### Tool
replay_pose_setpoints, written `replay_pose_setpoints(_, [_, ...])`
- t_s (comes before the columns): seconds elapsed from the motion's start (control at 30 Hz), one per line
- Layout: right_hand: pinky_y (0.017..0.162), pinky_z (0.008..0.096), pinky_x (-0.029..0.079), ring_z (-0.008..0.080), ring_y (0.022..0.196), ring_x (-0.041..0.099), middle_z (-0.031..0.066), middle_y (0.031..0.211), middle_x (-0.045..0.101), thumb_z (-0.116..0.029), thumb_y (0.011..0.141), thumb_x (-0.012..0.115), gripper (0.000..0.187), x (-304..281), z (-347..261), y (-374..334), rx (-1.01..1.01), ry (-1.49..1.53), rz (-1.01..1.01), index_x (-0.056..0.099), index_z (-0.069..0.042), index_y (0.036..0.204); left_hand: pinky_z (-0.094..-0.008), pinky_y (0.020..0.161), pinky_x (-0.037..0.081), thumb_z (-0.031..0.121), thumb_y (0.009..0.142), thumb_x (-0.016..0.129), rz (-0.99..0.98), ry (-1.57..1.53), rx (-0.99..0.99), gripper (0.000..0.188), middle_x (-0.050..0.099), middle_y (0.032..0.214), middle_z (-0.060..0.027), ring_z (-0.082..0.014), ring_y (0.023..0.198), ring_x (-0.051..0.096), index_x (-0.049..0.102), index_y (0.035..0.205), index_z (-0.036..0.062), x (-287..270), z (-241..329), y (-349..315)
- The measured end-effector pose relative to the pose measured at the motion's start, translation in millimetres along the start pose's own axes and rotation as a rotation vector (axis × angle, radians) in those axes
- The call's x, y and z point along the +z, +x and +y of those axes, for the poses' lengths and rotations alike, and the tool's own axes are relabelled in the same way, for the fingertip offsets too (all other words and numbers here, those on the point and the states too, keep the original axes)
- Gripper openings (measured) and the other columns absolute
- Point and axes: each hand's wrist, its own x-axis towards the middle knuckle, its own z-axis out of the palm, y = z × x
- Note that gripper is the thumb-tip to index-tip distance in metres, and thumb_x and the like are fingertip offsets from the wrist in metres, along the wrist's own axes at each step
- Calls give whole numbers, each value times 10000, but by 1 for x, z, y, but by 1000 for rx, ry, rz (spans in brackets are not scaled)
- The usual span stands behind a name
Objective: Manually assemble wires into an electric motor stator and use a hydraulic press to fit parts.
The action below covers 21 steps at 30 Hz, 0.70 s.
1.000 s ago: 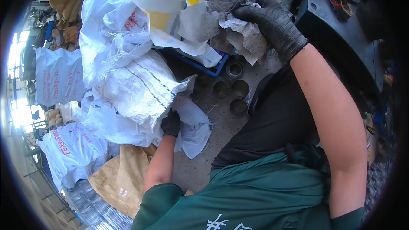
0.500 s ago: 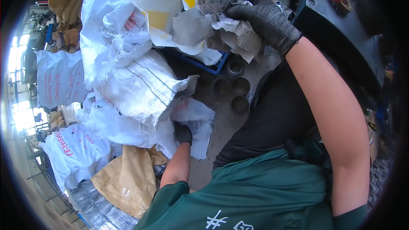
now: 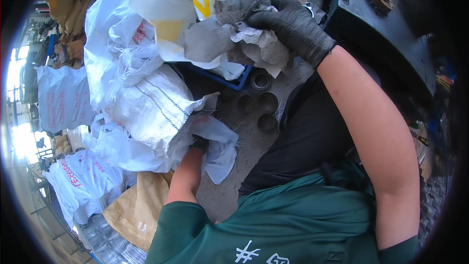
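Observation:
My right hand (image 3: 288, 27), in a dark grey work glove, is closed on crumpled grey paper (image 3: 264, 46) that hangs in loose, torn-looking folds. My left hand (image 3: 200, 143), in a dark glove, reaches into the folds of a white plastic bag (image 3: 220, 159). The bag covers most of its fingers, so I cannot tell whether they grip anything. Above that bag bulges a white woven sack (image 3: 159, 100) with dark stitched lines and frayed edges. A whitish sheet with yellow stripes (image 3: 166, 7) lies beside the paper.
A blue crate (image 3: 237, 85) shows beneath the sheet. Several round metal rings (image 3: 267, 123) stand on the floor by my leg. Dark machinery (image 3: 386, 34) with loose wires rises at the right. More printed white sacks (image 3: 85, 178) and a tan sack (image 3: 139, 210) lie at the left.
My left hand has gone deeper into the white plastic bag, and its glove shows less. The right hand keeps its hold on the paper. The whole view has shifted slightly.

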Motion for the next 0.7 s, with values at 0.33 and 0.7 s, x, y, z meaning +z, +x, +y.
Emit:
replay_pose_setpoints(0.33, [950, 398, 586, 303, 1040, 728, 194, 1150, 730, -394, 799, 830, 516, 5, -5, 7, -69, -97, -25, 756, -18, 1144, -527, 873, 554, 326, 966, 519, -245, 742, 631, 365, 743, 1140, -186, -419, 1008, 714, 700, 1218, 133, 36, -4, 47])
replay_pose_setpoints(0.7, [961, 390, 579, 291, 1013, 736, 191, 1128, 742, -403, 767, 853, 563, -2, -7, 7, -22, 16, -30, 750, -13, 1159, -475, 1005, 446, 420, 913, 587, -373, 1001, 1192, 323, 760, 1068, -62, -318, 1093, 669, 816, 978, 202, -9, 48, -63])
